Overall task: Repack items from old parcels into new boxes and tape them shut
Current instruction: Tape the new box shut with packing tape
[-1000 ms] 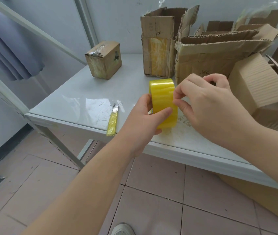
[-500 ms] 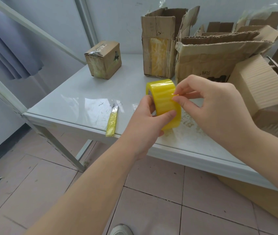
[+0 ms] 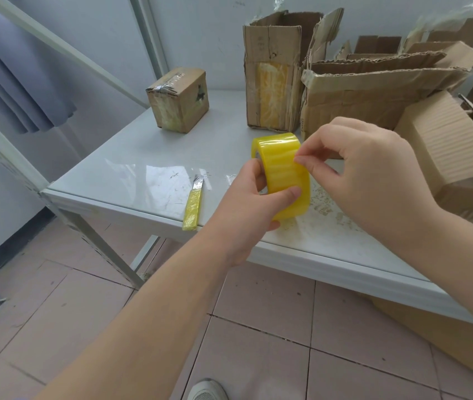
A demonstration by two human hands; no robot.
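At ten o'clock from the roll, a small brown cardboard box (image 3: 178,103), sealed with clear tape, sits on the white glossy table (image 3: 119,168). At eight o'clock a yellow-handled utility knife (image 3: 193,203) lies with its handle end at the very table edge. Your left hand (image 3: 254,203) grips the yellow roll of packing tape (image 3: 283,171) above the table's near edge. Your right hand (image 3: 374,174) pinches at the roll's two o'clock side, probably hunting the free end. Pick carelessly and the tape may split into a sliver. A stray nudge could drop the knife. At one o'clock wait torn open cartons (image 3: 374,90).
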